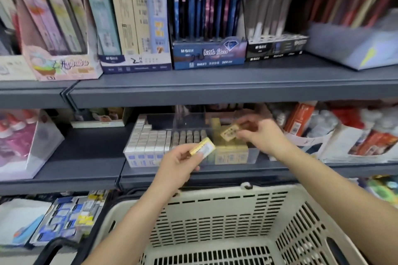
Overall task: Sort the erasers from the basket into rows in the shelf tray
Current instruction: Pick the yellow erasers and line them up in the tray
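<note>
Clear plastic shelf tray (254, 155) mostly filled: white rows at left edge, yellow rows at right.
Cream slotted plastic basket (215, 221) shows bare floor.
Left hand (178, 163) pinches yellow boxed eraser (202, 149) at tray front edge.
Right hand (261, 135) pinches tan eraser (229, 133) over yellow rows.
Likely last two.

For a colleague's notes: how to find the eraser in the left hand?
Above the beige basket's far rim, the left hand hovers before the clear shelf tray. Its eraser has a bright yellow sleeve with a white label; the right hand's is paler.
</note>
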The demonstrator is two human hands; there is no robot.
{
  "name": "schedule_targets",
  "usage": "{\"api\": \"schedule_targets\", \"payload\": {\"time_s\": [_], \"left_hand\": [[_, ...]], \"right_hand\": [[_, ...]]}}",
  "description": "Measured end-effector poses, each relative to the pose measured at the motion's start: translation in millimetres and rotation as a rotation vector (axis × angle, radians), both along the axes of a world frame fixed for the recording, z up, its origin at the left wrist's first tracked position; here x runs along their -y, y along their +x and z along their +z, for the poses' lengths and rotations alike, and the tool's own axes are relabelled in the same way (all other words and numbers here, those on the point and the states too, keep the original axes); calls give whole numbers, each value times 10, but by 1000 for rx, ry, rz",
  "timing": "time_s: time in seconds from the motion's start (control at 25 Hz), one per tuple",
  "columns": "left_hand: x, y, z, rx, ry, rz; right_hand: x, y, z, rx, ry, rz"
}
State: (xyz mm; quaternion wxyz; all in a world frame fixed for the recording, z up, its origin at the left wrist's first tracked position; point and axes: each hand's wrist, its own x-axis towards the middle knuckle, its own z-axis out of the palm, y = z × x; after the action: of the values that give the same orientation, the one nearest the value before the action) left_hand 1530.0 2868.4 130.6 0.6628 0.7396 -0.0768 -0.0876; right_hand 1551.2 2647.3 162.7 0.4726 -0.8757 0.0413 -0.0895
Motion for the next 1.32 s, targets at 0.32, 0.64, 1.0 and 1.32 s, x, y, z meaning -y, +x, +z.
{"api": "schedule_targets", "payload": {"time_s": [0.32, 0.64, 1.0, 1.32], "left_hand": [[47, 148, -148, -10, -89, 93], [59, 208, -275, -68, -156, 75], [80, 139, -173, 108, -54, 101], [206, 95, -146, 210, 15, 102]], "right_hand": [[146, 832, -233, 84, -726, -82], [125, 1080, -368, -261, -635, 179], [-380, 235, -50, -176, 26, 248], [-311, 23, 48, -213, 195, 384]]}}
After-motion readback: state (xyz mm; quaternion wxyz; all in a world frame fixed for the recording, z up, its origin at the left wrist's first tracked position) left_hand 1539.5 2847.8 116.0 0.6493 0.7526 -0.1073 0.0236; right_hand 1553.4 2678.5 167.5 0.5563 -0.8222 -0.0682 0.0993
